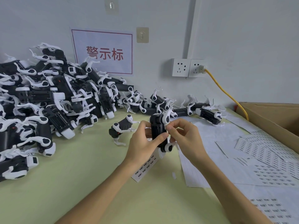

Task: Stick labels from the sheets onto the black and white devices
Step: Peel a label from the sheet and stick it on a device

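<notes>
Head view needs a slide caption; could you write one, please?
Left hand grips a black device; right hand pinches a label against it.

A pile of devices (48,102) lies on the left of the table (80,183), against the wall (242,38) and under a sign (103,52). A socket (188,67) sits right of the sign, its cable (226,92) running down behind a box (275,117) at the right. Sheets (267,152) lie before the box. At centre the left hand (144,143) and right hand (184,138) hold a device (159,131) above a strip (145,167).

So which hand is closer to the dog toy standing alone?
Left. The left hand is just right of the small black and white plastic dog-shaped device; the right hand, farther right.
</notes>
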The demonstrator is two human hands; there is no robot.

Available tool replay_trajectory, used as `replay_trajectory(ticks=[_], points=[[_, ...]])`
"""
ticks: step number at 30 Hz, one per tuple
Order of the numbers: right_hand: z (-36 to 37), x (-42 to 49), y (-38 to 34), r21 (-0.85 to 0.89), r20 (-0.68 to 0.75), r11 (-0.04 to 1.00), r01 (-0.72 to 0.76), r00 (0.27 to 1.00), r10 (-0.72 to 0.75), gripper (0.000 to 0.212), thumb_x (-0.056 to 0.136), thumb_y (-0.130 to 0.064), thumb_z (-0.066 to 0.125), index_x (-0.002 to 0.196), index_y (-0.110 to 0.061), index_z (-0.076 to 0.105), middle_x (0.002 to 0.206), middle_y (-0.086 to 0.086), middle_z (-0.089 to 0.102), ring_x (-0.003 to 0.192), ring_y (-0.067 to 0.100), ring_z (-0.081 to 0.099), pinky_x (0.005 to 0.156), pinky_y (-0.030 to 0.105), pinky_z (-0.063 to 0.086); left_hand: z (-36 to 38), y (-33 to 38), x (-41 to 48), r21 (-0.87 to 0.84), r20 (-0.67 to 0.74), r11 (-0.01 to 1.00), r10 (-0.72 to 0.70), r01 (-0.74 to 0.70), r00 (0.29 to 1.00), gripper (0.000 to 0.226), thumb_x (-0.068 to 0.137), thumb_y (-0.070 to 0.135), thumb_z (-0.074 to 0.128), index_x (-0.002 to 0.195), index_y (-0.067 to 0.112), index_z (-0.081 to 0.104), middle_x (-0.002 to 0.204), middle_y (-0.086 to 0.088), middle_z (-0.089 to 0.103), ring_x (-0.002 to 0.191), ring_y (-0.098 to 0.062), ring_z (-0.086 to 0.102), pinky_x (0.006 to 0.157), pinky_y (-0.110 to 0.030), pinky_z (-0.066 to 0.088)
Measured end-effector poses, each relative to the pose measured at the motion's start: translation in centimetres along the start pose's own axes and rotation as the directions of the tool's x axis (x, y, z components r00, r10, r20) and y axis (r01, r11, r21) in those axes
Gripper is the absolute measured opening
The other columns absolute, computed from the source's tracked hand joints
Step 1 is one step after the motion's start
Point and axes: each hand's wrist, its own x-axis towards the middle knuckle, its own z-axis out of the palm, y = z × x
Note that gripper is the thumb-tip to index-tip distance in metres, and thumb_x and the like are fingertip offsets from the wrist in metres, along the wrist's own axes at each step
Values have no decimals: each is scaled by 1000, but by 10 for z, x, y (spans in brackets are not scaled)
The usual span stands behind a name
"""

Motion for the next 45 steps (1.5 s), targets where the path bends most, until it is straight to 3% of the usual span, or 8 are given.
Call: replay_trajectory(ticks=[13, 25, 35, 39, 41, 43, 45], points=[[1, 0, 1, -55, -22, 998, -10, 1000, 9, 19, 95, -13, 71, 77, -15, 65, 61, -8, 63, 54, 12, 61, 56, 24, 49, 1, 0, -1, 67, -23, 998, 5, -4, 1000, 49, 73, 54, 78, 104, 24, 56, 94, 18, 75, 97, 2, 69, 90, -33, 56], [1, -3, -1, -87, -32, 996, 2, 999, -5, 19, 96, -12, 70, 78, -18, 65, 57, -12, 61, 50, 11, 57, 53, 21, 43, 0, -2, 0, 115, -30, 993, 15, -11, 999, 41, 83, 41, 84, 108, 23, 56, 97, 18, 74, 97, 5, 68, 90, -31, 55], [2, -3, 2, -149, -63, 988, 34, 997, -44, 25, 94, -12, 72, 75, -25, 64, 62, -10, 63, 56, 23, 57, 57, 36, 45, 0, -2, -1, 115, -21, 993, 31, -28, 999, 40, 83, 40, 83, 105, 23, 55, 93, 22, 74, 96, 5, 67, 84, -22, 53], [2, -3, 1, -147, -77, 987, 59, 994, -71, 20, 93, -11, 73, 76, -20, 68, 66, 6, 67, 65, 34, 62, 62, 46, 51, 0, -2, -1, 105, -19, 993, 52, -50, 998, 38, 85, 38, 83, 103, 22, 54, 94, 20, 74, 95, 4, 68, 80, -17, 51], [0, -3, 1, -138, -80, 989, 55, 995, -67, 18, 92, -12, 74, 76, -18, 70, 55, 4, 60, 52, 29, 55, 54, 40, 46, 0, -2, -1, 100, -15, 993, 59, -57, 998, 38, 85, 38, 83, 103, 21, 54, 94, 16, 75, 96, 2, 69, 81, -19, 52], [-1, -3, 2, -144, -86, 988, 48, 994, -61, 16, 91, -14, 76, 76, -18, 73, 43, -6, 43, 41, 15, 38, 46, 24, 34, 0, -2, -1, 102, -12, 993, 65, -63, 998, 38, 85, 38, 83, 103, 22, 54, 97, 14, 75, 96, 2, 69, 82, -20, 52], [-3, -2, 3, -142, -106, 989, 40, 993, -56, 14, 89, -16, 78, 76, -19, 76, 42, -10, 29, 41, 9, 24, 45, 17, 22, 0, -2, -1, 104, -9, 992, 66, -65, 998, 38, 84, 39, 83, 103, 24, 54, 97, 15, 75, 97, 2, 69, 83, -20, 52]])
